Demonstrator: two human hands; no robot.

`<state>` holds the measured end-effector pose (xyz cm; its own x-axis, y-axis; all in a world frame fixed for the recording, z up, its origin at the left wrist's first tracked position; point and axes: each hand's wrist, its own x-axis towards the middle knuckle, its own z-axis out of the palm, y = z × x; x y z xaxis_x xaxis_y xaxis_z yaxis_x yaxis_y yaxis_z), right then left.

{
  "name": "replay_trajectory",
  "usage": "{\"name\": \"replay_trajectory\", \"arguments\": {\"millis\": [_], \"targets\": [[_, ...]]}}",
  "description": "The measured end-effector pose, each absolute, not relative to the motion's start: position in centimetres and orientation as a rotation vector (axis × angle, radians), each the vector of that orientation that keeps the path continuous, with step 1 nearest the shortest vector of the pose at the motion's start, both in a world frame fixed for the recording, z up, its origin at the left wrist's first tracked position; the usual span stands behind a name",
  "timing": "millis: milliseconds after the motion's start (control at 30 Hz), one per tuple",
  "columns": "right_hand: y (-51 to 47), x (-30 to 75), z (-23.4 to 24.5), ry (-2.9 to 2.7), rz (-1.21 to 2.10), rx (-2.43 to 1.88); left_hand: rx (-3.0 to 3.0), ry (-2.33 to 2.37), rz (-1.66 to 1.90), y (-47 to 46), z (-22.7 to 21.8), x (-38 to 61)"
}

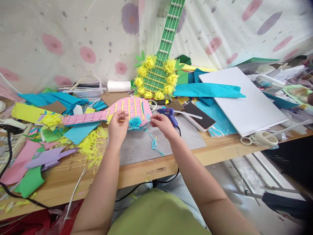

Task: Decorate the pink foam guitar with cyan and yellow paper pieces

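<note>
A pink paper guitar (102, 114) with yellow strips lies on the wooden table, neck pointing left. A teal paper flower (135, 122) sits at the lower edge of its body. My left hand (118, 125) rests on the guitar body just left of the flower, fingers curled on it. My right hand (161, 124) is right of the flower, fingers pinched on a small teal paper piece (148, 117) held at the guitar's edge.
A green paper guitar (161, 55) ringed with yellow flowers leans on the spotted curtain. A blue glue gun (168, 115), a phone (199, 115), a white board (244, 101), scissors (259, 139), a grey cutting mat (146, 143) and coloured paper scraps (49, 153) lie around.
</note>
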<state>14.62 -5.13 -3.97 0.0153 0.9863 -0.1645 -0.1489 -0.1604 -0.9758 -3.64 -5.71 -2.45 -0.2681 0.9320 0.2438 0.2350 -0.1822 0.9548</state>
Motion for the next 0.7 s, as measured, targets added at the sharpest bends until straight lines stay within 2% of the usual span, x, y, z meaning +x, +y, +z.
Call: {"name": "replay_trajectory", "arguments": {"millis": [133,233,367,700], "targets": [[-4.7,14.6,-4.2,-1.035,1.326,-1.289,2.040,1.505,1.192,-5.6,-2.3,-2.2],[-4.6,14.8,-4.4,-1.067,1.252,-1.324,2.272,1.445,0.955,-4.9,-2.9,-1.2],[-4.9,14.9,-4.8,-1.163,1.148,-1.403,2.298,1.490,0.871,-4.0,-3.5,-1.6],[-5.2,11.9,-5.6,-1.287,1.147,-1.584,2.236,1.409,0.841,-3.2,-2.9,-3.7]]}}
